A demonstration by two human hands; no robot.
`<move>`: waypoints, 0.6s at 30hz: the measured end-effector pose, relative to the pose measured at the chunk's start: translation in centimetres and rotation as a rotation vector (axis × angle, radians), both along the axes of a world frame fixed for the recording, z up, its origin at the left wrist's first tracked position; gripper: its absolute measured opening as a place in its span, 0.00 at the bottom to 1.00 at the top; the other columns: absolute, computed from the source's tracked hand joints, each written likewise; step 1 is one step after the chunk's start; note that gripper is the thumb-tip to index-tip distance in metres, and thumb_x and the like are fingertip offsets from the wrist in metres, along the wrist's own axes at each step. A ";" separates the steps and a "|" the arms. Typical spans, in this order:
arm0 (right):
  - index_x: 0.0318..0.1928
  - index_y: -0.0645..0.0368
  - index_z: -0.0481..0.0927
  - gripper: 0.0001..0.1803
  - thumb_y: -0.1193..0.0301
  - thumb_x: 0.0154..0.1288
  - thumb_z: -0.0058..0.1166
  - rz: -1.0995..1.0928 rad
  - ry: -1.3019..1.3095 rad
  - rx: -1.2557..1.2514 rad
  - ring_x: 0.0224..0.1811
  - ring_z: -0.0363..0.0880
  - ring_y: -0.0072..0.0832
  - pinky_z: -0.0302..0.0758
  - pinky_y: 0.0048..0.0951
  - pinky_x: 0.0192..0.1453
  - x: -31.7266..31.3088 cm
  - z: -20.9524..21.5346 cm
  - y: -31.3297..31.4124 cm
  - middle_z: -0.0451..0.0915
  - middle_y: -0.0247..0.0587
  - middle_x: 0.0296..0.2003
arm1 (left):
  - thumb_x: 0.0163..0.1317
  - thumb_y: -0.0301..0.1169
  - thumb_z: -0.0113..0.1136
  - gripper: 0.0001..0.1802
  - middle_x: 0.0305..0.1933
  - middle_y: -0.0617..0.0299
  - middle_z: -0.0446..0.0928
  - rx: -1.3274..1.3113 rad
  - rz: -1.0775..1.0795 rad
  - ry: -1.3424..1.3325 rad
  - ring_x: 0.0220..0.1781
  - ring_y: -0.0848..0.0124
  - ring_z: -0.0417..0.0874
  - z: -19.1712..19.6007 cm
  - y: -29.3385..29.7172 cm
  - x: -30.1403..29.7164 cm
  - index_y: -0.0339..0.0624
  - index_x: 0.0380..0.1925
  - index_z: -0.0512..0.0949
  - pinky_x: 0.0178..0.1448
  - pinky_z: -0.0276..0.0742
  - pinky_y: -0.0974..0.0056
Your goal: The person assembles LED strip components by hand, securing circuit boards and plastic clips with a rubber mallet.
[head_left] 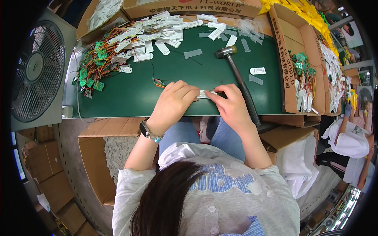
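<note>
Near the front edge of the green table, a narrow white plastic strip (205, 94) lies between my two hands. Its left end is under the fingers of my left hand (176, 101), which are closed and partly hide it. My right hand (231, 103) pinches the other end with thumb and fingers. Thin red wires with a bit of green (158, 83) stick out beyond my left hand; whether they join the strip is hidden. Just right of my right hand rests a hammer (241, 76), its head toward the back and its handle end reaching past the table edge.
At the back left are piled white plastic pieces (145, 37) and wired green circuit boards (101, 53). Translucent strips (193, 53) and a white cover (258, 70) lie loose. Cardboard boxes (289, 74) of parts line the right side. A fan (37, 67) stands left.
</note>
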State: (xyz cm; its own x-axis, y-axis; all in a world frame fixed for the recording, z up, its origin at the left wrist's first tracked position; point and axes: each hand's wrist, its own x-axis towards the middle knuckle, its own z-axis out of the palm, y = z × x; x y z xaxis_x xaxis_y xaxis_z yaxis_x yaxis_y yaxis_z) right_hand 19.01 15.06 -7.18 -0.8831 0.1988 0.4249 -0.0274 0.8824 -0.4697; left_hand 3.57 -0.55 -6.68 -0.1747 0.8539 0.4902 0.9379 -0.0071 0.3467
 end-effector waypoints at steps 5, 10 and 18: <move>0.48 0.51 0.86 0.21 0.80 0.53 0.58 0.015 -0.004 0.124 0.48 0.76 0.37 0.74 0.36 0.51 0.0 0.6 -0.1 0.78 0.38 0.43 | 0.52 0.27 0.69 0.10 0.42 0.63 0.84 -0.002 0.017 -0.028 0.41 0.64 0.80 0.1 -0.1 0.1 0.41 0.35 0.80 0.44 0.74 0.59; 0.49 0.54 0.85 0.18 0.77 0.57 0.57 0.069 -0.020 0.112 0.48 0.77 0.36 0.75 0.36 0.51 -0.2 0.2 0.2 0.78 0.39 0.45 | 0.49 0.25 0.65 0.11 0.44 0.61 0.83 0.050 0.037 0.030 0.45 0.61 0.82 0.5 -0.5 0.0 0.38 0.35 0.80 0.47 0.79 0.57; 0.50 0.58 0.84 0.18 0.74 0.57 0.57 0.132 -0.049 0.223 0.48 0.76 0.36 0.77 0.34 0.51 -0.5 0.8 0.4 0.78 0.40 0.45 | 0.45 0.23 0.61 0.14 0.43 0.58 0.82 0.045 0.056 0.082 0.43 0.61 0.82 0.1 -0.5 0.1 0.34 0.35 0.80 0.42 0.82 0.59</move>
